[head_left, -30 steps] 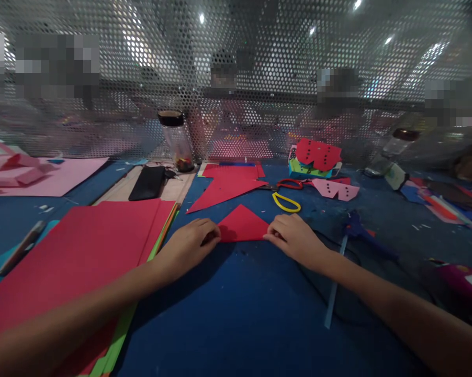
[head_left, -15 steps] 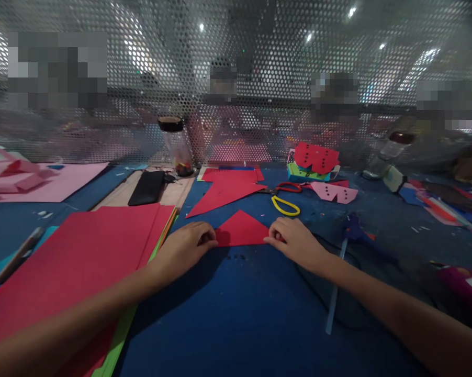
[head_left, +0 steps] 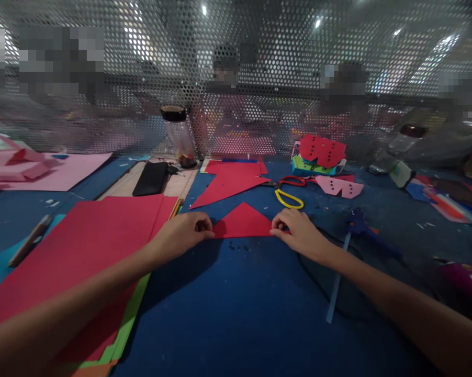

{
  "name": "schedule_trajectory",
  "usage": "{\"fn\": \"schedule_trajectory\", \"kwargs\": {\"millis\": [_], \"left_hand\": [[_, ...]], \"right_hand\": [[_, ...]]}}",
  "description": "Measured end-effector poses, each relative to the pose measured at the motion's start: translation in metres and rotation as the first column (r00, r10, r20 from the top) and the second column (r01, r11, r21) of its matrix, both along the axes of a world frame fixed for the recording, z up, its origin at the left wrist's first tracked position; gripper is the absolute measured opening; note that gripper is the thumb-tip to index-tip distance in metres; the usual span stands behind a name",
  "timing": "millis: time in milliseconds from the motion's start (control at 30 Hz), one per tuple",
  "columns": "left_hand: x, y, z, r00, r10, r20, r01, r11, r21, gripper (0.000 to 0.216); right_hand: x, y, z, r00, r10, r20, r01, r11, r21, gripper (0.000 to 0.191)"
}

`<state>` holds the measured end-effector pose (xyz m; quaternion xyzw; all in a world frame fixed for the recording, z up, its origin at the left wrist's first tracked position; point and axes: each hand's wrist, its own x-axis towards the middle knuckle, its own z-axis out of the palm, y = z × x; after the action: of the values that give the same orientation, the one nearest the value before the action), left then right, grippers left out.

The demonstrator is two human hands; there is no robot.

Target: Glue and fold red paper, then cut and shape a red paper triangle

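A red paper triangle [head_left: 243,222] lies on the blue tabletop [head_left: 220,309] with its peak pointing away from me. At its left corner, my left hand [head_left: 184,230] pinches the paper between thumb and fingers. My right hand [head_left: 299,233] grips the right corner the same way, and its fingers hide that tip. Just beyond the triangle rest larger red paper pieces [head_left: 232,183]. Scissors [head_left: 289,199] with one yellow and one red handle loop lie past my right hand.
Stacked red sheets [head_left: 102,241] lie under my left forearm. Behind them are a black phone [head_left: 150,178] and a clear bottle [head_left: 179,137]. A blue glue gun [head_left: 357,225] with its stick sits near my right forearm. A perforated metal screen [head_left: 267,115] closes off the back.
The view has tilted slightly, so everything sits a little higher and further right. Both hands keep hold of the triangle's corners.
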<state>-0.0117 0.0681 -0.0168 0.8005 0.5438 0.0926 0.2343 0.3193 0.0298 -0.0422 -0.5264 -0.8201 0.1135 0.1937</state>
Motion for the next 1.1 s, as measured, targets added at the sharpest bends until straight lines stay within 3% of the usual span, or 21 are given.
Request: {"fn": "schedule_trajectory", "kwargs": {"millis": [267, 433, 700, 900, 1100], "left_hand": [[-0.003, 0.006, 0.003, 0.999, -0.045, 0.029, 0.046, 0.998, -0.050, 0.021], [-0.007, 0.010, 0.002, 0.999, -0.052, 0.014, 0.053, 0.997, -0.056, 0.023], [-0.017, 0.019, -0.002, 0.986, -0.150, 0.077, 0.157, 0.982, -0.103, 0.019], [-0.011, 0.010, 0.005, 0.962, -0.250, 0.107, 0.255, 0.966, -0.036, 0.017], [-0.009, -0.002, 0.003, 0.950, -0.312, -0.007, 0.311, 0.943, 0.116, 0.023]], "right_hand": [[0.010, 0.005, 0.005, 0.998, 0.047, -0.040, -0.049, 0.997, -0.067, 0.003], [0.017, 0.008, 0.013, 0.994, 0.085, -0.068, -0.093, 0.987, -0.132, 0.009], [0.031, 0.014, 0.026, 0.959, 0.234, -0.158, -0.270, 0.926, -0.265, 0.022], [0.033, 0.013, 0.028, 0.953, 0.251, -0.169, -0.291, 0.914, -0.283, 0.021], [0.030, 0.011, 0.030, 0.960, 0.251, -0.126, -0.275, 0.929, -0.247, 0.020]]}}
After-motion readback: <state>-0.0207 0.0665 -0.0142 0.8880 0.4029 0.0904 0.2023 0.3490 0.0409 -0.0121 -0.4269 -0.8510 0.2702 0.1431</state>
